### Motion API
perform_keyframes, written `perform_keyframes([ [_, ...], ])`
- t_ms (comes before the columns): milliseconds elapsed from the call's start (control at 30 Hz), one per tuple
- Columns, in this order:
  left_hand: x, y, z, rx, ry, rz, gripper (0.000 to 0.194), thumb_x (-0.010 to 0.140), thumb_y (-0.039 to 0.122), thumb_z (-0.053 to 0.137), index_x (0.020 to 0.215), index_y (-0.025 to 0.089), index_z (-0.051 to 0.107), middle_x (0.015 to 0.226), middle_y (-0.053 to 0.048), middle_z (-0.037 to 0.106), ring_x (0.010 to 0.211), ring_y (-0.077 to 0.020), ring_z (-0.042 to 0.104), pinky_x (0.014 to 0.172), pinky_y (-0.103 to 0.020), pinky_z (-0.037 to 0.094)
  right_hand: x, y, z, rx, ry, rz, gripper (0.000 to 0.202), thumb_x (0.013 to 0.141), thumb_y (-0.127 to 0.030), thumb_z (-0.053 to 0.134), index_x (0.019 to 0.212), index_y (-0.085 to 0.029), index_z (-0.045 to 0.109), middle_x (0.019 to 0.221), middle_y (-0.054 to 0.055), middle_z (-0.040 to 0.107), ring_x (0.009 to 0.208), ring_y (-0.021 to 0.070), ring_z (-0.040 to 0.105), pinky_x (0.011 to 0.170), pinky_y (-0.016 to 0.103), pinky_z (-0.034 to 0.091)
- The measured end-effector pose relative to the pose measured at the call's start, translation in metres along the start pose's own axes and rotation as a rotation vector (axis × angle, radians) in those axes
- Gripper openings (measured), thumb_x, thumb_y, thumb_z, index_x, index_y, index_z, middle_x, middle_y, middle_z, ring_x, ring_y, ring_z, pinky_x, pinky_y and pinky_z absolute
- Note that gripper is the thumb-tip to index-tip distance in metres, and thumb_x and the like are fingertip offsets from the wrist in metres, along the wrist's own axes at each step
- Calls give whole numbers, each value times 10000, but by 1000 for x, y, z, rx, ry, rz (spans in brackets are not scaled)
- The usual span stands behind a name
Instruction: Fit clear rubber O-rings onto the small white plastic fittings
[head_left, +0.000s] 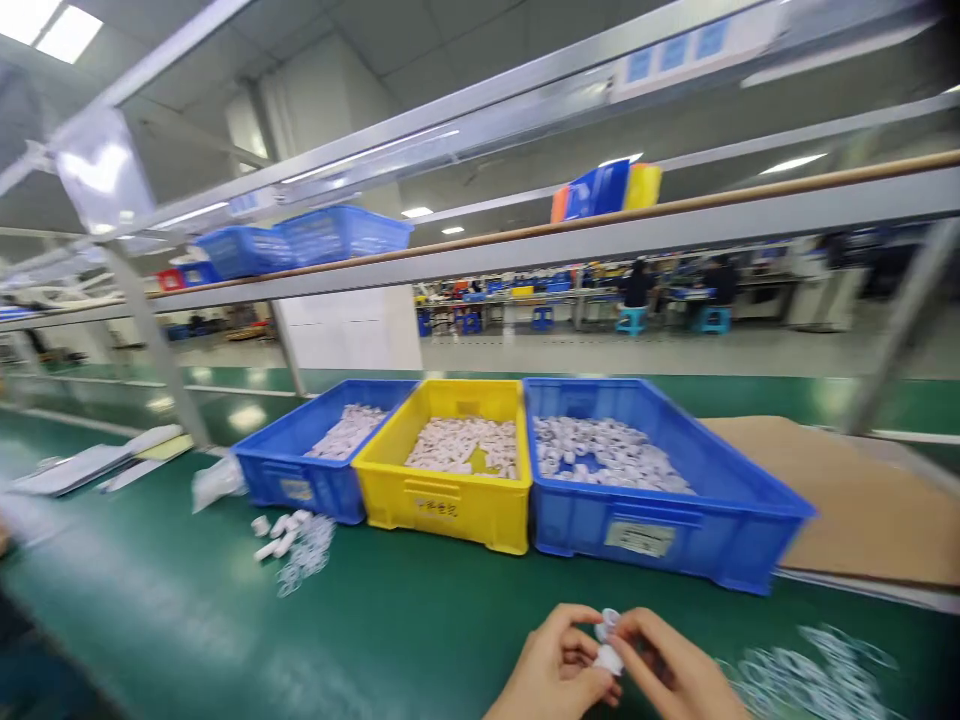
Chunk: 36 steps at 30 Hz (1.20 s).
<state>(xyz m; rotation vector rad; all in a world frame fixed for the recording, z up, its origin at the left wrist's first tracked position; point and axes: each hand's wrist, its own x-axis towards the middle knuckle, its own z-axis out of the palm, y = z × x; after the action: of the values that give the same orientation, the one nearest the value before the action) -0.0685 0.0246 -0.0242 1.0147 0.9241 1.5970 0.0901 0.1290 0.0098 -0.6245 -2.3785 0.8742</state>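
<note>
Left hand: fingers closed around small white pieces, above the counter
Right hand: fingertips pinched on them
Yellow bin: far, centre; dark characters, blurred

Blue plastic baskets stand on the overhead shelf, with orange, blue and yellow bins farther right. Papers and brown cardboard lie at opposite sides of the surface. Two people sit on turquoise stools beyond.
</note>
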Motion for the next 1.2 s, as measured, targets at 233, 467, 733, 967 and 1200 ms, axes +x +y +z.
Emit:
perform_keyframes([
  [233,3,-7,-8,40,-114,-79,590,748,571,798,1195,219,643,903,-66,679,805,-185,675,749,-315,551,-10,-39,-7,67,81,24,238,1015,-385,500,860,-223,580,816,-16,591,695,171,548,603,248,370],
  [467,-1,3,-5,147,-93,-91,526,771,626,743,1068,198,670,906,-83,707,791,-187,673,753,-308,550,-14,-46,-10,108,60,28,195,998,-332,529,846,-219,574,820,-24,567,678,156,508,596,239,343],
  [733,-1,12,0,296,-58,-56,671,738,745,674,1009,130,664,802,-57,632,684,-163,622,645,-299,572,-14,-50,-9,108,-9,20,274,1050,-406,483,855,-227,557,850,-5,546,693,169,502,605,252,343],
  [967,-2,18,2,175,-26,-88,634,729,667,748,1010,111,634,807,-71,658,697,-163,624,575,-262,558,-15,-53,-10,80,-55,-66,340,1071,-467,437,899,-232,612,918,32,525,735,187,540,624,271,364],
  [1200,-1,20,-2,-16,-52,-78,537,768,544,795,1005,103,601,812,-73,665,699,-143,631,615,-268,555,-14,-41,-10,-34,-9,-103,340,1093,-451,415,912,-233,604,881,18,520,706,178,536,595,278,328],
])
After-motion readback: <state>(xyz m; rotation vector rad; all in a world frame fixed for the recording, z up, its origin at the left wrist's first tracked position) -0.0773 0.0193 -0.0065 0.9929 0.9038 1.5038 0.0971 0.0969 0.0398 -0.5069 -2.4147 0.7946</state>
